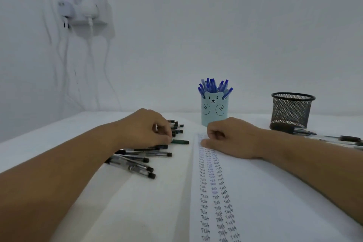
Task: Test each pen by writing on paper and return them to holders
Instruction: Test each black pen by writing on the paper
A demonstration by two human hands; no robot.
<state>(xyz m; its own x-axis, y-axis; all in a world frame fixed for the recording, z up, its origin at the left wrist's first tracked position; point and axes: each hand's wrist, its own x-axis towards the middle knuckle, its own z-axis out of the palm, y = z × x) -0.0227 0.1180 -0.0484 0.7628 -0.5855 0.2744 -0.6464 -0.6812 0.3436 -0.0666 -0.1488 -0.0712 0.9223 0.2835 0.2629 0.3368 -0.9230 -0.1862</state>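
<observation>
- White table point(137, 202) meets a white wall; socket block point(86, 9) hangs upper left.
- Left hand point(145, 127) pinches a dark pen point(179, 141) over the loose pens point(135, 160).
- Right hand point(231, 137), fingers curled and holding nothing, rests on the paper point(255, 202), near the bear holder point(214, 110); mesh holder point(291, 111) stands far right.

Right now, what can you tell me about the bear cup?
The bear cup is a pale blue pen holder, smooth like plastic, with a little bear face and two ears rising above its front rim and two round paws drawn on its front. It stands upright on the white table, near the wall, just past the top of the paper. It is packed with blue pens, their ends fanning out above the rim. The right hand lies in front of it; whether they touch is unclear.
</observation>
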